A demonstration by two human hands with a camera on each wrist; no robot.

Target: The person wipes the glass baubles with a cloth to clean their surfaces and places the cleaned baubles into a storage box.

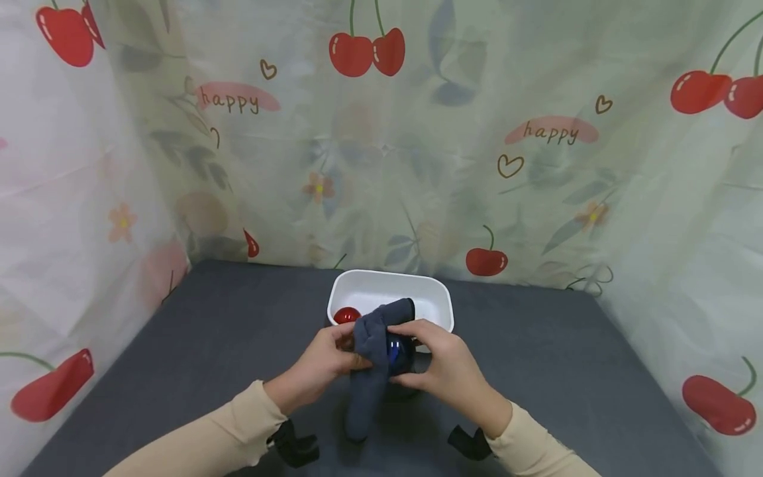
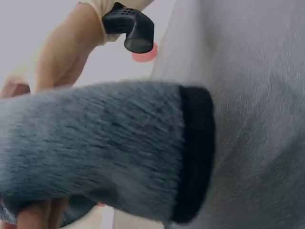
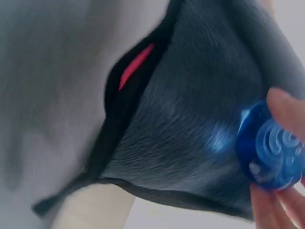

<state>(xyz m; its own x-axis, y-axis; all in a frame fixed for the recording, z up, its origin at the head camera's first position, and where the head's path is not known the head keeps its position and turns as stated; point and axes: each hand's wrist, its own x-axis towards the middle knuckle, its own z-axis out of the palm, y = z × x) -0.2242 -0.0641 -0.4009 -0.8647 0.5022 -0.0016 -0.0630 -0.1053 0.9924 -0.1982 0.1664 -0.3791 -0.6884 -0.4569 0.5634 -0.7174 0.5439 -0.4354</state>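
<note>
A dark grey towel (image 1: 371,341) with black edging hangs from my left hand (image 1: 316,371), whose thumb and fingers pinch it. In the left wrist view, the fuzzy cloth (image 2: 95,143) covers most of that hand. My right hand (image 1: 450,361) grips a shiny blue ball (image 1: 402,354) between thumb and fingers, right against the towel. Up close in the right wrist view, the blue ball (image 3: 271,150) shows a raised swirl pattern, and the cloth (image 3: 190,109) spreads behind it. Just beyond both hands, a shiny red ball (image 1: 347,314) lies in a white tray (image 1: 438,298).
The table (image 1: 250,311) has a dark grey cover. Cherry-print curtains (image 1: 381,165) enclose it at the back and both sides. Black camera mounts (image 1: 296,447) sit under the wrists.
</note>
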